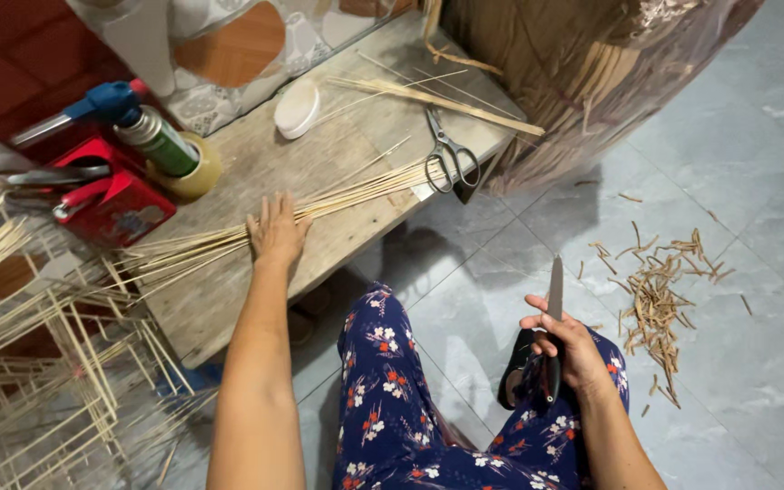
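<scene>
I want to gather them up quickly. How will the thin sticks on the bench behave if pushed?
The sticks look thin, long and loose, so they would probably roll and fan apart. They overhang the bench edge, so some may slide off. The left hand pressing flat on them likely steadies them.

My left hand (277, 231) lies flat on a long bundle of thin pale sticks (356, 192) at centre frame; my right hand (566, 347) grips a black-handled knife (553, 313), blade up, lower right
</scene>
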